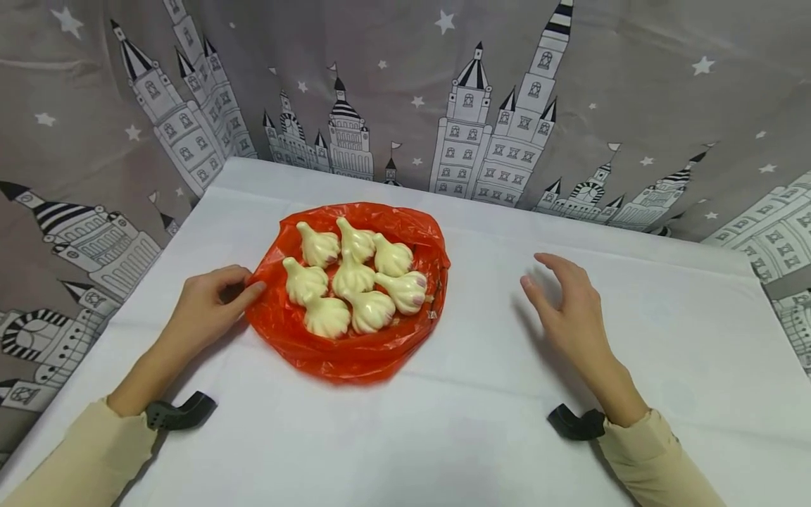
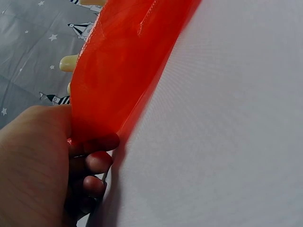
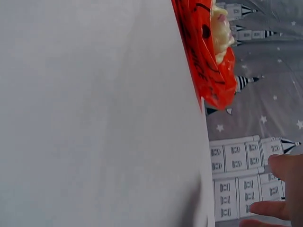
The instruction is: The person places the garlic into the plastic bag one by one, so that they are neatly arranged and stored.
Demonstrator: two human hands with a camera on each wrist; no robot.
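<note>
A red plastic bag (image 1: 355, 366) lies with its mouth spread and its rim rolled down, near the table's middle-left. Inside it sit several cream-coloured garlic bulbs (image 1: 351, 274), some with pinkish ends. My left hand (image 1: 209, 299) pinches the bag's left rim between thumb and fingers; in the left wrist view the red film (image 2: 123, 71) runs up from that hand (image 2: 38, 161). To the right of the bag, my right hand (image 1: 573, 310) hovers over the table, thumb and fingers spread apart, holding nothing. Its fingertips (image 3: 270, 208) show at the right wrist view's edge.
A white cloth (image 1: 418, 451) covers the table. Behind and at the sides hangs a grey curtain (image 1: 393, 84) printed with castles and stars. Both wrists wear a black band mount (image 1: 184, 412) below the beige sleeves (image 1: 659, 458).
</note>
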